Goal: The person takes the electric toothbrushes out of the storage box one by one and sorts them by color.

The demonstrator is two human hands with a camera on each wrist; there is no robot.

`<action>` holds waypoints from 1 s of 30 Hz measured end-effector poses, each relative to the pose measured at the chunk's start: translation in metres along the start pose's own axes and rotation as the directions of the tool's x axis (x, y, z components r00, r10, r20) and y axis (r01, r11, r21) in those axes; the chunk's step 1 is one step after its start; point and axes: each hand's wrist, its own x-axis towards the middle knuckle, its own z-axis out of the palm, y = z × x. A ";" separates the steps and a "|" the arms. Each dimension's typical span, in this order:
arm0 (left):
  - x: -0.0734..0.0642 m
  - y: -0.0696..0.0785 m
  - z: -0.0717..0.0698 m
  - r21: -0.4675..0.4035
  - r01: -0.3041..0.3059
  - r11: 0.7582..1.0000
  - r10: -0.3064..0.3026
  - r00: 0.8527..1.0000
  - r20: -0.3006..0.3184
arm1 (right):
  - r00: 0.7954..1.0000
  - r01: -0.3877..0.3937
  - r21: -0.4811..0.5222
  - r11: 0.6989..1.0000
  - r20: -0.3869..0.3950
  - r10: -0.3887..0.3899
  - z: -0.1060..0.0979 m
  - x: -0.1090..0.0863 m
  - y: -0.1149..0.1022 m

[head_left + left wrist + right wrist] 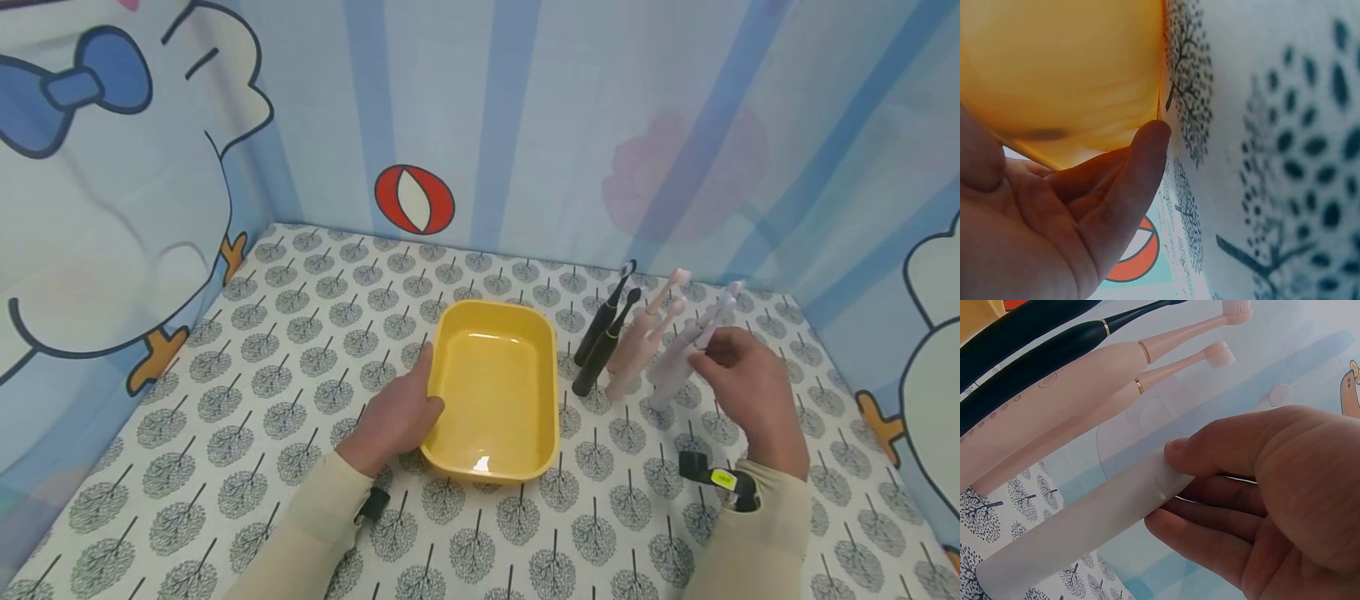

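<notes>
A yellow rectangular tray (487, 310) lies on the cloth, with my left hand (401, 417) gripping its left side. The thumb is at the rim, and in the left wrist view the fingers (1138, 169) curl against the outer wall. At the right, my right hand (750, 379) pinches a white electric toothbrush (1079, 528) near the top of its handle, between thumb and fingers. The brush stands upright with its base low at the cloth; its neck is partly hidden behind the hand. Another white toothbrush (678, 340) overlaps it in the head view.
Left of the white brushes stand two pink electric toothbrushes (633, 362) and two black electric toothbrushes (596, 362), close together and near the tray's right side. A tree-patterned cloth (285, 417) covers the table. Printed curtains (442, 108) enclose it at the back and sides.
</notes>
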 end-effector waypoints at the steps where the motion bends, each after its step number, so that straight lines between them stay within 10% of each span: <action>1: 0.000 0.000 0.000 0.000 0.000 1.000 0.000 1.000 0.000 | 1.000 0.000 0.001 1.000 0.002 0.000 0.000 0.000 0.000; 30: 0.000 -0.001 0.000 -0.004 0.008 1.000 -0.008 1.000 0.003 | 0.998 0.005 0.002 1.000 0.063 -0.005 -0.011 -0.005 0.007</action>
